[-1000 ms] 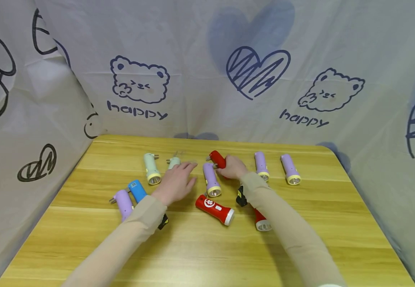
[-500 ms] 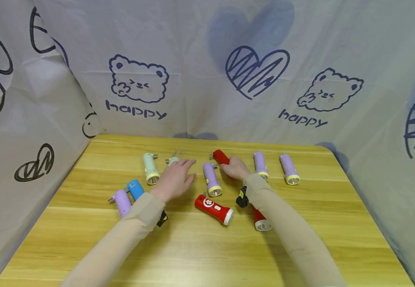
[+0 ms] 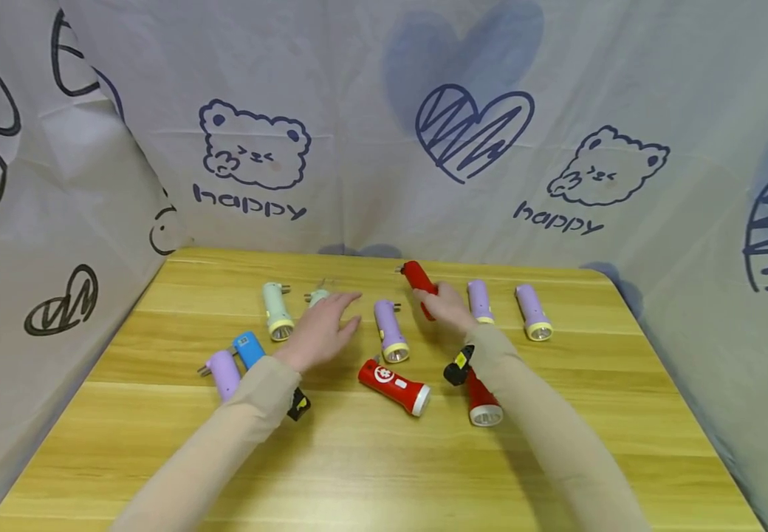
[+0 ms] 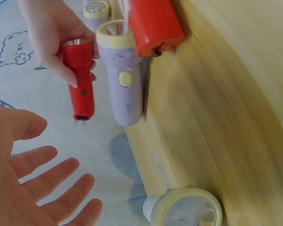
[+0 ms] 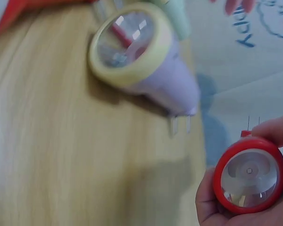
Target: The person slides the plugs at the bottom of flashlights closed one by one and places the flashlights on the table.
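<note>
Two hands are out over the table (image 3: 357,473), and I read the right hand (image 3: 447,307) as the one that matters: it grips the red flashlight (image 3: 417,275), thumb on one side of the barrel and fingers curled round the other. From that hand the flashlight lies ahead and to the left, its long axis slanting so that the metal prongs (image 3: 399,270) point away toward the drape (image 3: 357,185), while the lens (image 5: 250,178) faces back at me in the right wrist view. I judge it to be held clear of the wood, though the gap beneath is hard to gauge. My left hand (image 3: 323,325) is farther off, across a purple flashlight (image 3: 388,325) lying between the two; its fingers are spread and I see nothing held in them. They partly cover a pale green flashlight (image 3: 318,295), and I cannot tell whether they touch it. As for looks, the gripped one has a red barrel with a small dark mark, a matching red rim and a glossy reflector; a second red flashlight (image 3: 393,386), nearer on the table, has a white rim instead.
</note>
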Motion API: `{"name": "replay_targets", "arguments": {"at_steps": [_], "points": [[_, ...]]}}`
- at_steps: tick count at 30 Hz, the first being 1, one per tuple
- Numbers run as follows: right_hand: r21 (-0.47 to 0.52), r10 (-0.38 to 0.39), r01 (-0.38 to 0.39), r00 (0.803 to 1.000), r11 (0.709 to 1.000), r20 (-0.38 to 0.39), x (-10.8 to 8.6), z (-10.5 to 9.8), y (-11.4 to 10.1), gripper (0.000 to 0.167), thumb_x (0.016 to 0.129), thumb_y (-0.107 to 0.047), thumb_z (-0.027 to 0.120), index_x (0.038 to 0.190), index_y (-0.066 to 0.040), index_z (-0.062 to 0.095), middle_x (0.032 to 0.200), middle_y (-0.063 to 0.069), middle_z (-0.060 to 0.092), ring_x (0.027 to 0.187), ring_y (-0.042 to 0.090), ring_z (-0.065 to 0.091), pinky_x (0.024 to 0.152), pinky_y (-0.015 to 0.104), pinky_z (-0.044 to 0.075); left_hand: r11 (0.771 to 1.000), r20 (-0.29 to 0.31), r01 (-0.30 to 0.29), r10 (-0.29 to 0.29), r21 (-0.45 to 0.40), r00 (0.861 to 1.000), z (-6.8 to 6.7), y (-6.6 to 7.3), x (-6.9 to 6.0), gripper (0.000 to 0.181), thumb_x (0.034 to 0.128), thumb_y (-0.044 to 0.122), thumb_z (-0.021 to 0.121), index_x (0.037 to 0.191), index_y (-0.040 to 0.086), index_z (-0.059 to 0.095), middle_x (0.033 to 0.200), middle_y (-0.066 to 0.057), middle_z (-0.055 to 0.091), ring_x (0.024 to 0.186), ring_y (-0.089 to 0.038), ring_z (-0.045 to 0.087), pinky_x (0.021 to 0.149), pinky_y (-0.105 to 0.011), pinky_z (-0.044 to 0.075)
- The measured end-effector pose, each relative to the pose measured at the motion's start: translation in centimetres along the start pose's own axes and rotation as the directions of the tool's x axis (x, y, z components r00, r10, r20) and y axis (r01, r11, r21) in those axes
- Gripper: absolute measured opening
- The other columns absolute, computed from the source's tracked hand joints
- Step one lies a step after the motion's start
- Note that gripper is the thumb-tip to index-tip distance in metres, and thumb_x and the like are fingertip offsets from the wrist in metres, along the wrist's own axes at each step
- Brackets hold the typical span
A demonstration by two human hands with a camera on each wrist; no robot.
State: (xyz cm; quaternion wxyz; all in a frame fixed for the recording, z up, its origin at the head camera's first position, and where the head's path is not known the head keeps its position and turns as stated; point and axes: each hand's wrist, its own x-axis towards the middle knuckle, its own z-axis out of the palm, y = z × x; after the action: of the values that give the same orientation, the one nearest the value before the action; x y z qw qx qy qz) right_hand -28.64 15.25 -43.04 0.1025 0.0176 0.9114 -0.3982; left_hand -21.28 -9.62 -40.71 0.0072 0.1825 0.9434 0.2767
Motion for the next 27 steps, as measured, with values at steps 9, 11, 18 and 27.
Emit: {"name": "replay_targets", "arguments": {"at_steps": [9, 11, 18, 27], "points": [[0.270, -0.077, 0.064, 0.996, 0.961, 0.037, -2.3, -1.1, -1.0, 0.045, 0.103, -0.036, 0.053, 0.122, 0.004, 0.058, 0.095, 0.010, 0.065, 0.079, 0.013, 0.056, 0.070, 0.022, 0.046, 0.964, -0.045, -0.001, -0.011, -0.265, 0.999, -0.4, 0.1, -0.1, 0.048, 0.1052, 0.021, 0.050, 0.149, 0.002, 0.046, 0.148, -0.019, 0.054, 0.132, -0.037, 0.055, 0.112, -0.051, 0.046], [0.332, -0.105, 0.083, 0.993, 0.940, 0.050, -2.9, -1.2, -1.2, 0.042, 0.104, -0.034, 0.053, 0.121, 0.004, 0.057, 0.091, 0.007, 0.064, 0.077, 0.012, 0.057, 0.069, 0.021, 0.048, 0.943, -0.042, 0.003, -0.018, -0.332, 0.999, -0.4, 0.2, -0.1, 0.047, 0.1059, 0.021, 0.048, 0.149, 0.002, 0.045, 0.147, -0.019, 0.055, 0.132, -0.036, 0.056, 0.112, -0.050, 0.046], [0.445, -0.241, 0.205, 0.970, 0.872, 0.025, -5.2, -1.3, -1.6, 0.036, 0.106, -0.030, 0.051, 0.113, 0.005, 0.058, 0.085, 0.003, 0.062, 0.075, 0.012, 0.060, 0.068, 0.021, 0.051, 0.877, -0.042, 0.021, -0.046, -0.481, 0.998, -0.7, 0.5, 0.3, 0.043, 0.1072, 0.022, 0.047, 0.148, 0.006, 0.048, 0.143, -0.015, 0.059, 0.132, -0.034, 0.056, 0.112, -0.047, 0.047], [0.422, -0.349, 0.328, 0.937, 0.845, -0.029, -7.5, -0.6, -1.2, 0.030, 0.105, -0.024, 0.053, 0.111, 0.005, 0.061, 0.082, 0.008, 0.064, 0.072, 0.016, 0.062, 0.062, 0.021, 0.051, 0.718, 0.014, 0.065, -0.077, -0.693, 0.997, -1.3, 1.7, 0.7, 0.046, 0.1107, 0.029, 0.038, 0.148, 0.004, 0.048, 0.144, -0.018, 0.058, 0.133, -0.033, 0.057, 0.114, -0.045, 0.047]]}}
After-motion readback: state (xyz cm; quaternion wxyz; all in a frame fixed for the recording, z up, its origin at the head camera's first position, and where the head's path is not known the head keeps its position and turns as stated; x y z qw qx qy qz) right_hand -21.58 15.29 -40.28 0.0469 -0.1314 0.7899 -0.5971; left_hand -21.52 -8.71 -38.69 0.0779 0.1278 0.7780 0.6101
